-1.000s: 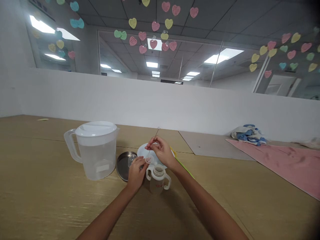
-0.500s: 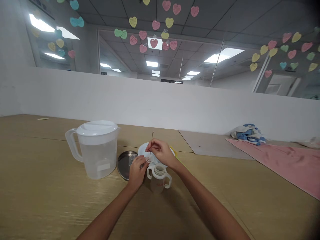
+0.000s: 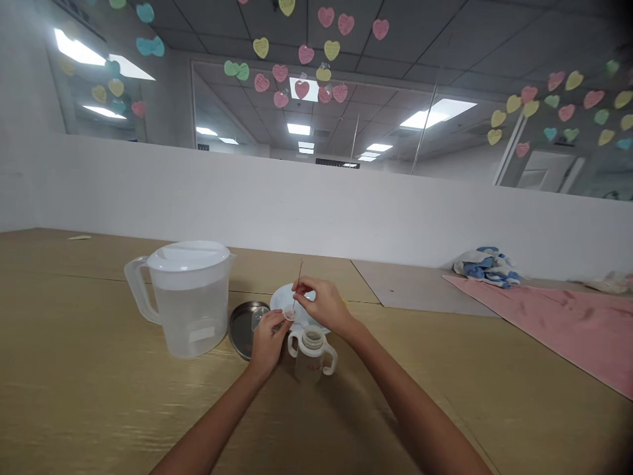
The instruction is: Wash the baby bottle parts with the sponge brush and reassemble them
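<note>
My left hand [image 3: 268, 341] is closed on a small clear round piece [image 3: 289, 315], its exact kind hard to make out. Between the fingertips of my right hand [image 3: 325, 305] is a thin wire rod [image 3: 300, 272], held nearly upright with its lower end at the clear piece. Just in front of my hands stands an uncapped baby bottle [image 3: 311, 363] with two white side handles. Behind them a pale plate [image 3: 279, 297] is partly covered by my right hand. To the left, a round metal tray [image 3: 238, 333] holds a clear dome-shaped piece [image 3: 257, 319].
A large lidded pitcher [image 3: 190, 313] of clear plastic, with liquid inside, stands left of the tray. Toward the right lie a pink cloth [image 3: 554, 323] and a crumpled blue-and-white cloth [image 3: 487, 267]. A white wall [image 3: 316, 211] rises behind the brown tabletop [image 3: 99, 382].
The view has shifted slightly. The rod's lower end still meets the clear piece, and my right fingers sit a little differently around it. Bottle, tray and pitcher stay in place.
</note>
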Demonstrator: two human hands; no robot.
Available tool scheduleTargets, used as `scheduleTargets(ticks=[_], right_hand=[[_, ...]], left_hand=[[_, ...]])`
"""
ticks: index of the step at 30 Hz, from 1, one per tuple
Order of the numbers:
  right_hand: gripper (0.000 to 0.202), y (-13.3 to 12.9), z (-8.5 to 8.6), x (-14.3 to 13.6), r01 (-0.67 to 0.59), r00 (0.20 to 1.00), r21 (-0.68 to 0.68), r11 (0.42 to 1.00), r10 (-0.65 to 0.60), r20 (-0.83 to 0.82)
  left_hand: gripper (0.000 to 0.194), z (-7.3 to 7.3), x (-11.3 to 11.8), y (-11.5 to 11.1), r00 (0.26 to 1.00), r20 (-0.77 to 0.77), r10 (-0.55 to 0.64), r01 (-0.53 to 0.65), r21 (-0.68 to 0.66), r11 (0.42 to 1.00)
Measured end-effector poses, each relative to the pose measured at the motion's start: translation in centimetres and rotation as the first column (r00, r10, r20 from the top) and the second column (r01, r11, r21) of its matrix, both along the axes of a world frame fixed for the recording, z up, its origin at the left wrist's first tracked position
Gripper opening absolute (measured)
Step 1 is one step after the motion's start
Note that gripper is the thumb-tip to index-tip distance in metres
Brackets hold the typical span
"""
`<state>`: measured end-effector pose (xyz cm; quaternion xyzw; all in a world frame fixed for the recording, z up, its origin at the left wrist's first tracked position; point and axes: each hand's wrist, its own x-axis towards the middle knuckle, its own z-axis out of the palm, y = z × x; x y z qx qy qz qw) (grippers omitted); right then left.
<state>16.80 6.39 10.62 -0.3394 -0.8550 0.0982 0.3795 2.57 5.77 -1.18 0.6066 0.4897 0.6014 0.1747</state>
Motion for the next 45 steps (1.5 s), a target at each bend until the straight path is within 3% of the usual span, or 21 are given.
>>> scheduleTargets(ticks=[8, 12, 15, 20, 23, 30, 45], right_hand=[[0.014, -0.4, -0.2, -0.2, -0.047, 0.98, -0.014, 0.999, 0.049, 0.195], [0.011, -1.8, 1.0, -0.4, -0.126, 0.99, -0.074, 0.989, 0.13, 0.053], [0.02, -3.7, 2.5, -0.3, -0.223, 0.973, -0.163, 0.961, 0.208, -0.102], [0.037, -5.2, 3.7, 0.0, -0.235, 0.971, -0.222, 0.946, 0.218, -0.099], [0.038, -5.0, 3.5, 0.1, -0.23, 0.97, -0.266, 0.936, 0.2, -0.135], [0.03, -4.5, 2.8, -0.2, -0.353, 0.928, -0.424, 0.834, 0.252, -0.275], [0.038, -3.1, 1.2, -1.0, -0.319, 0.938, -0.507, 0.801, 0.191, -0.289]], left_hand=[[0.02, 0.4, -0.1, -0.1, 0.999, -0.024, -0.04, 0.04, -0.012, 0.999], [0.021, 0.6, -0.1, -0.2, 0.998, -0.03, -0.046, 0.045, -0.025, 0.999], [0.022, 0.6, -0.1, -0.3, 0.995, -0.063, -0.08, 0.079, -0.013, 0.997], [0.021, 0.7, -0.2, -0.3, 0.993, -0.076, -0.085, 0.086, 0.006, 0.996], [0.02, 0.7, -0.2, -0.3, 0.991, -0.098, -0.087, 0.088, 0.007, 0.996], [0.022, 0.4, -0.2, 0.0, 0.991, -0.096, -0.091, 0.093, 0.022, 0.995], [0.024, 0.4, -0.1, -0.1, 0.991, -0.103, -0.087, 0.091, 0.035, 0.995]])
